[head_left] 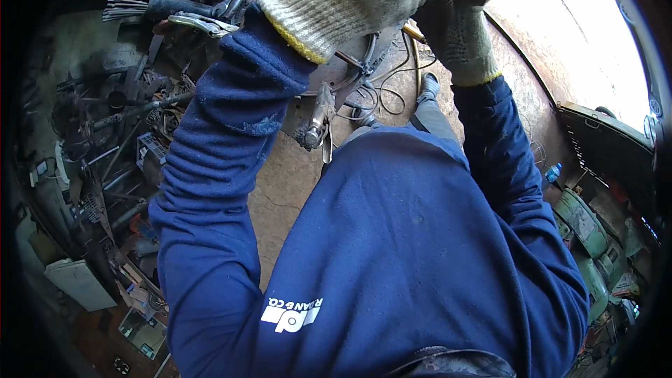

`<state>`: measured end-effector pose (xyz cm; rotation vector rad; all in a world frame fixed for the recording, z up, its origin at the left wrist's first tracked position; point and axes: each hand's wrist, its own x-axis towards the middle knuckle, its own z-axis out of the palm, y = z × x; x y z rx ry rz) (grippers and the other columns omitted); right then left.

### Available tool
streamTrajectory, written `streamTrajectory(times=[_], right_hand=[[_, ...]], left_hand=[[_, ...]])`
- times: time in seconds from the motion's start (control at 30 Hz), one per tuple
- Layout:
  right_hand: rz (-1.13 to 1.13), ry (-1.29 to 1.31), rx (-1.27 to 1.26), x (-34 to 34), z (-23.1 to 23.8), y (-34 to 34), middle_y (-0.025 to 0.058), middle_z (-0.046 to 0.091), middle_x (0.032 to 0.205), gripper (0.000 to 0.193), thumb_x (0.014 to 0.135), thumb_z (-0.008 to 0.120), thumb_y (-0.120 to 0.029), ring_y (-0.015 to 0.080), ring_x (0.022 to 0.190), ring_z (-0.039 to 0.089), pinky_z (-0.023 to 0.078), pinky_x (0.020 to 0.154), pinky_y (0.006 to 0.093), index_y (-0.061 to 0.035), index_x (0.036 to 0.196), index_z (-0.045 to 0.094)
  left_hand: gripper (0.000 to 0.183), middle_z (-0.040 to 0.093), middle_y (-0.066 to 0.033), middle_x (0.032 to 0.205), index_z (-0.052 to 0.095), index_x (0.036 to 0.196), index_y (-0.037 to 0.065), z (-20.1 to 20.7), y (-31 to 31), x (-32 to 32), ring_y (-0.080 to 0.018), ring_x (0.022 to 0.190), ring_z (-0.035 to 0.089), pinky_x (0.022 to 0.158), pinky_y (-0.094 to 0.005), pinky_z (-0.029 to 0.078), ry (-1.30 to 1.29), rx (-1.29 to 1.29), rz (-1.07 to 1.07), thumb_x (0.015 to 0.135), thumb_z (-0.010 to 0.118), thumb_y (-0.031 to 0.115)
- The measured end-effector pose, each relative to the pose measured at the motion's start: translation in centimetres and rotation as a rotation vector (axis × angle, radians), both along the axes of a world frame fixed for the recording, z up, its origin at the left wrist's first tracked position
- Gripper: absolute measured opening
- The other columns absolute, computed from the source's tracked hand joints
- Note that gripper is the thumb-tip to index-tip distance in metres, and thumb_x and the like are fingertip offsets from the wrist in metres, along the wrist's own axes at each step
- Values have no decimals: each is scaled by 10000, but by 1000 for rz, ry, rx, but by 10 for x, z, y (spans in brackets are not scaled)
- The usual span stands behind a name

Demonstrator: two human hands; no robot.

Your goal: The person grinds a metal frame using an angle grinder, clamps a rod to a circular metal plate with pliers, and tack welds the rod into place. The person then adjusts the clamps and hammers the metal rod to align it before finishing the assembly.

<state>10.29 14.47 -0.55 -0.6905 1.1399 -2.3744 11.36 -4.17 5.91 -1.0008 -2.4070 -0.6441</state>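
Observation:
Both my hands wear knitted, grey-white work gloves with yellow cuff edges, and they are raised close together at the upper edge of the head view. My left hand (360,0) shows its back, with its curled fingers reaching toward the right hand. Facing it, my right hand (458,31) has bent fingers with dark, dirty tips. What the fingers hold, if anything, is hidden by the gloves and the picture's edge. Below the left cuff stands a worn metal tool or fitting (322,113). Locking pliers (201,24) lie left of that cuff.
A dark tube full of thin rods (157,5) lies at the upper left, above heaped scrap metal (119,119). Loose cables (392,91) run over the floor near my foot (430,86). Rightward are a blue-tinted bottle (554,172) and a green metal machine (584,220).

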Motion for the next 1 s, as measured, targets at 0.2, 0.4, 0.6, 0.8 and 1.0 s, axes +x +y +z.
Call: streamTrajectory(times=[0.2,0.4,0.6,0.8,1.0], right_hand=[[150,-318,-228,-9,2,19,79,639,1316,757,922,555,-743,237,1187,618,498,1008,451,-148,1389,514],[9,-157,-10,-2,22,26,123,664,1245,624,1006,616,-480,253,1104,654,531,948,402,-43,1436,497],[-15,164,460,8,3,50,88,666,1166,587,974,716,-429,212,1051,650,532,916,367,-50,1375,516],[102,51,285,15,-16,38,101,565,1380,813,898,788,-384,247,1242,562,469,1042,412,-103,1516,341],[-10,-68,-14,-4,-52,19,85,538,1376,832,881,819,-311,240,1239,540,466,1034,412,-141,1499,288]], left_hand=[[160,682,-87,823,668,1042,-25,33,2,8,-187,739,688,662,-314,601,-244,-41,19,991,600,111],[229,728,-84,974,690,1168,-5,-4,-35,-5,-131,869,690,789,-266,591,-581,823,-159,1058,608,179],[387,726,-54,1019,650,1300,-2,-3,-27,0,-110,919,676,822,-267,577,-921,837,-155,1048,640,290],[353,754,-91,1069,647,1306,-35,5,-17,-2,-150,927,707,829,-266,585,-850,723,-3,1054,637,213],[355,757,-123,1015,626,1338,-26,42,16,23,-161,863,714,731,-265,574,-762,570,299,1027,640,144]])
